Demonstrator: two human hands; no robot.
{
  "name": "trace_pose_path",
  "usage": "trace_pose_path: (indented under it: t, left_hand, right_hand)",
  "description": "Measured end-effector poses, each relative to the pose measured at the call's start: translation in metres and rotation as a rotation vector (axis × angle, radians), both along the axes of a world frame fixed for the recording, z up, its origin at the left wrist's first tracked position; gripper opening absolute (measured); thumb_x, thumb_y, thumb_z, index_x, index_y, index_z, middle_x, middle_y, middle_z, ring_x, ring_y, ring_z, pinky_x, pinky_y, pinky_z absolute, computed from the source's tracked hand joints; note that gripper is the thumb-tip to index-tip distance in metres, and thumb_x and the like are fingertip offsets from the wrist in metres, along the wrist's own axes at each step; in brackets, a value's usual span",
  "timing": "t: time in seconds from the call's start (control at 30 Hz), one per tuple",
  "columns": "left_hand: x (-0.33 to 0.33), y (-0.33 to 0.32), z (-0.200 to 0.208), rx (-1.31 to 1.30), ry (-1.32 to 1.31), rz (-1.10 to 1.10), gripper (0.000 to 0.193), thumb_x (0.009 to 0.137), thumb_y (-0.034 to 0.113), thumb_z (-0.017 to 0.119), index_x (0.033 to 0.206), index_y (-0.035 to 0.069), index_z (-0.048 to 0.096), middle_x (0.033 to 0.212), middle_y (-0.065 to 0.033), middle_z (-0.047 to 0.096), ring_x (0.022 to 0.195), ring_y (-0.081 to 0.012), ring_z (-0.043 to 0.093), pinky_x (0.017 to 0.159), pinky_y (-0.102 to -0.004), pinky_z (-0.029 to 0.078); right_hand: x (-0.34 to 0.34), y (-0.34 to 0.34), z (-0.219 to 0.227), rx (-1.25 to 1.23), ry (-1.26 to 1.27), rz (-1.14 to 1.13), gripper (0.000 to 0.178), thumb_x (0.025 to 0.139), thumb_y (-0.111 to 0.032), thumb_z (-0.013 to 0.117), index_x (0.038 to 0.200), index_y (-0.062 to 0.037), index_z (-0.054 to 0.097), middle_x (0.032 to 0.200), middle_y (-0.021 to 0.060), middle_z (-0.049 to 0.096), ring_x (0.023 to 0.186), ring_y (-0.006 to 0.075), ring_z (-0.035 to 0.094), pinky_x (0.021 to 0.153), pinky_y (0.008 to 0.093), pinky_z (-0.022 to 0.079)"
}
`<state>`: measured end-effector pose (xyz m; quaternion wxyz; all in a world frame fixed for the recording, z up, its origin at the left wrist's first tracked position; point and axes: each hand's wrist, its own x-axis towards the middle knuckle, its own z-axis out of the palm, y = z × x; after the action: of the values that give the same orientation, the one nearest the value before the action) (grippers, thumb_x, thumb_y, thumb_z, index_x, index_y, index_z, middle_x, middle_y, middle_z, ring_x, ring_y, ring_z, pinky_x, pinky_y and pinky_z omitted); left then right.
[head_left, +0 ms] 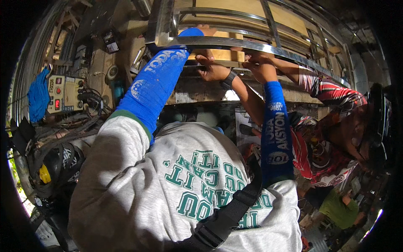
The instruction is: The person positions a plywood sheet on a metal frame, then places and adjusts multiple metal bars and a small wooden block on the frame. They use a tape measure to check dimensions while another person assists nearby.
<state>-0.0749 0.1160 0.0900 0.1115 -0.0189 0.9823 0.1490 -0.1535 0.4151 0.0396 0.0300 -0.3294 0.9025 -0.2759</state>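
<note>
Above the near edge of a worn wooden bench (199, 91) stretched a shiny square-tube metal frame (226, 42). The left hand (205, 30) lay beyond its near rail, close to the left corner; the right hand (261, 70) — well apart, fingers bent — was just this side, near a co-worker's hand (213, 72). Whether either gripped anything, I could not tell.

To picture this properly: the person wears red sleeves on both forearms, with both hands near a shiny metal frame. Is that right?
The head view shows blue sleeves, not red; the left hand and right hand are near the shiny metal frame.
</note>
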Motion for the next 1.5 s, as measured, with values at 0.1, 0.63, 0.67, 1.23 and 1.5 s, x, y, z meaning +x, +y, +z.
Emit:
trace_pose_path:
  t: [0.1, 0.63, 0.67, 1.23, 1.5]
  left_hand:
    - [0.006, 0.0, 0.0, 0.01, 0.006, 0.013, 0.131, 0.046, 0.058, 0.098, 0.156, 0.014, 0.042, 0.153, -0.0225, 0.048, 0.146, -0.044, 0.042, 0.118, -0.0593, 0.038]
    - [0.001, -0.007, -0.002, 0.005, -0.016, -0.017, 0.127, 0.049, 0.054, 0.1, 0.155, 0.013, 0.044, 0.155, -0.0233, 0.047, 0.148, -0.0438, 0.04, 0.119, -0.0603, 0.038]
    - [0.001, -0.004, 0.002, -0.002, -0.021, -0.016, 0.128, 0.049, 0.055, 0.1, 0.155, 0.013, 0.043, 0.155, -0.0233, 0.047, 0.148, -0.0438, 0.041, 0.119, -0.06, 0.038]
    - [0.013, 0.003, 0.023, -0.023, -0.038, -0.037, 0.128, 0.052, 0.06, 0.096, 0.156, 0.01, 0.042, 0.146, -0.0229, 0.053, 0.141, -0.0435, 0.048, 0.116, -0.0549, 0.042]
    - [0.012, -0.003, 0.012, -0.054, -0.014, -0.027, 0.131, 0.051, 0.06, 0.097, 0.158, 0.011, 0.04, 0.147, -0.0232, 0.053, 0.141, -0.0442, 0.047, 0.118, -0.0547, 0.041]
  right_hand:
    - [0.004, 0.004, 0.001, 0.064, -0.011, -0.014, 0.029, 0.096, -0.028, 0.068, 0.116, -0.0076, 0.075, 0.115, 0.0176, 0.074, 0.112, 0.0367, 0.069, 0.097, 0.0441, 0.052]
    - [0.009, -0.001, -0.016, 0.082, 0.091, -0.012, 0.032, 0.094, -0.038, 0.063, 0.104, -0.0151, 0.082, 0.111, 0.0118, 0.077, 0.112, 0.0359, 0.067, 0.104, 0.0455, 0.046]
    - [0.004, 0.003, -0.02, 0.082, 0.132, 0.023, 0.033, 0.094, -0.039, 0.063, 0.106, -0.0148, 0.082, 0.11, 0.0128, 0.077, 0.111, 0.0362, 0.067, 0.104, 0.0456, 0.046]
    - [0.059, -0.015, 0.005, -0.141, 0.436, -0.245, 0.03, 0.084, -0.021, 0.075, 0.108, -0.0026, 0.071, 0.099, 0.0209, 0.068, 0.097, 0.0425, 0.062, 0.086, 0.0523, 0.049]
    - [0.195, -0.148, -0.012, -0.922, -1.421, -0.355, 0.042, 0.086, -0.025, 0.086, 0.112, 0.0036, 0.069, 0.093, 0.0039, 0.069, 0.077, 0.0094, 0.062, 0.066, 0.027, 0.051]
